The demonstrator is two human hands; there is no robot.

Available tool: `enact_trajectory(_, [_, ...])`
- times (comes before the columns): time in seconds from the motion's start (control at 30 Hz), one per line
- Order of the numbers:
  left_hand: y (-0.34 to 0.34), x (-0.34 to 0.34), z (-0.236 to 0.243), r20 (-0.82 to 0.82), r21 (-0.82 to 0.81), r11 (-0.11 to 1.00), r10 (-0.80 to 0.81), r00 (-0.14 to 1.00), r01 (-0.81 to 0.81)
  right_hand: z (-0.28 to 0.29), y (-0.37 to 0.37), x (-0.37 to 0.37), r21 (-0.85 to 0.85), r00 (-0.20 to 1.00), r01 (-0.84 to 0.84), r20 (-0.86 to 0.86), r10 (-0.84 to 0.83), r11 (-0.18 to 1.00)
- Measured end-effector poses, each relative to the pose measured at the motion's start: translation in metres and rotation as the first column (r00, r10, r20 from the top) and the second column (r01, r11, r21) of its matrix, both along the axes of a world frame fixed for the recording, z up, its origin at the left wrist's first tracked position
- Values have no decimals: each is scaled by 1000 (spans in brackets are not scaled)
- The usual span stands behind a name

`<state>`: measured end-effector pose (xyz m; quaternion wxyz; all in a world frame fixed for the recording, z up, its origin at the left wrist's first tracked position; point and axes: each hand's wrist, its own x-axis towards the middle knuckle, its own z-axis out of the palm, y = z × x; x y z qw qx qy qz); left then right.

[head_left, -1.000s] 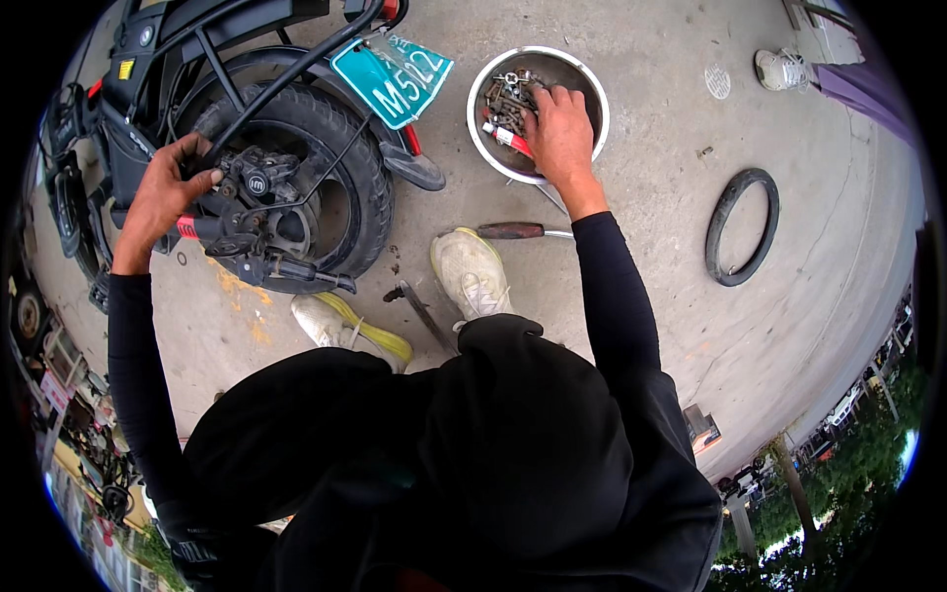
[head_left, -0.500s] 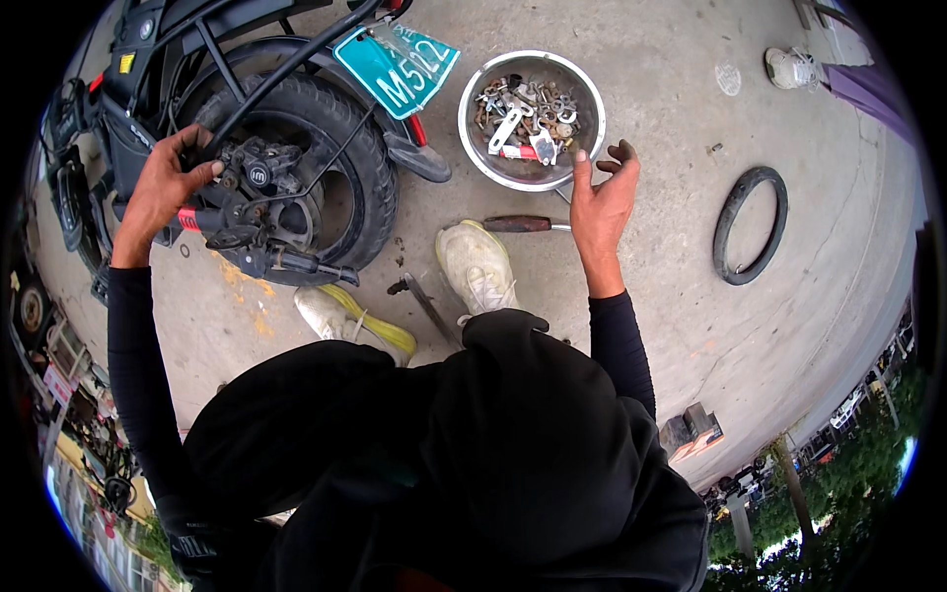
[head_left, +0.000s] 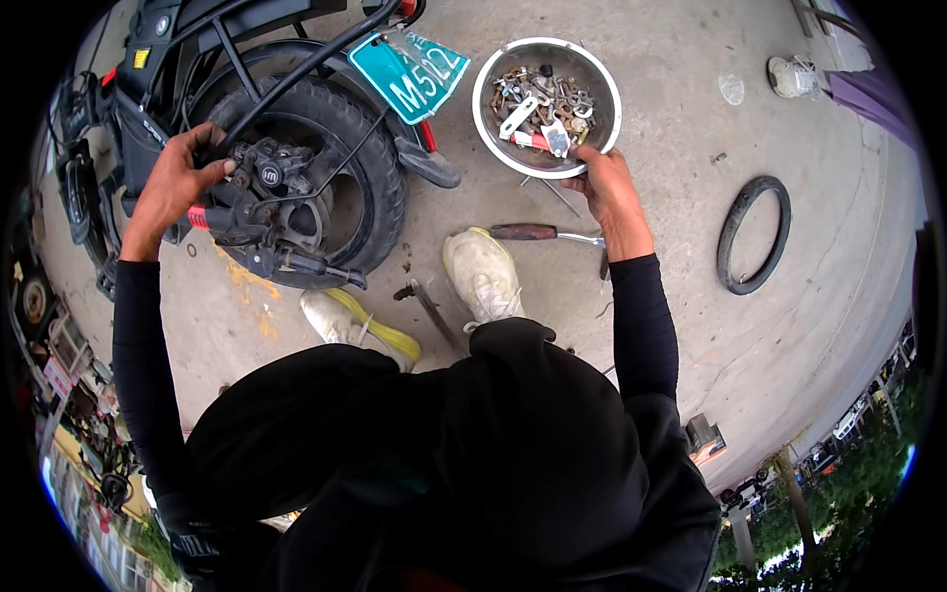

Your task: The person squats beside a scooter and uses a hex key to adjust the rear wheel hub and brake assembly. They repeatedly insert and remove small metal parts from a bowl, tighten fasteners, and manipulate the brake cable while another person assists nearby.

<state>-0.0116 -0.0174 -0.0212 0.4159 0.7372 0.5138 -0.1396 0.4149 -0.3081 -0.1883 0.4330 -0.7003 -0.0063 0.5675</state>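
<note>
My right hand [head_left: 612,192] pinches the near right rim of a round metal bowl [head_left: 483,133], its thumb over the edge and the other fingers partly under it. Loose bolts, nuts and small metal fittings [head_left: 538,104] fill the bottom of the bowl. On the left, my left hand [head_left: 178,187] reaches in beside the rear wheel [head_left: 380,197] of a black electric scooter [head_left: 212,49]. Its fingers and thumb curl about a dark part next to the brake caliper [head_left: 264,168]; what exactly they hold is hidden.
A wooden-handled tool [head_left: 528,232] lies on the concrete below the bowl. A metal bar [head_left: 434,316] lies between my shoes [head_left: 483,271]. A black rubber ring [head_left: 755,235] is at the right. A green licence plate [head_left: 409,79] hangs over the wheel. Another person's shoe [head_left: 792,77] shows far right.
My right hand has moved from beside the bowl, fingers apart, onto its rim. The bowl sits slightly higher and farther right in the picture. My left hand keeps its place at the scooter.
</note>
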Motion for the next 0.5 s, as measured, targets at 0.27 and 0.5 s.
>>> enact_trajectory(0.27, [-2, -6, -2, 27, -22, 1000, 22, 999, -22, 12, -4, -5, -145, 999, 18, -44, -25, 989])
enact_trajectory(0.5, [0, 1, 0, -2, -18, 1000, 23, 1000, -23, -12, -10, -7, -83, 995, 52, -76, -58, 995])
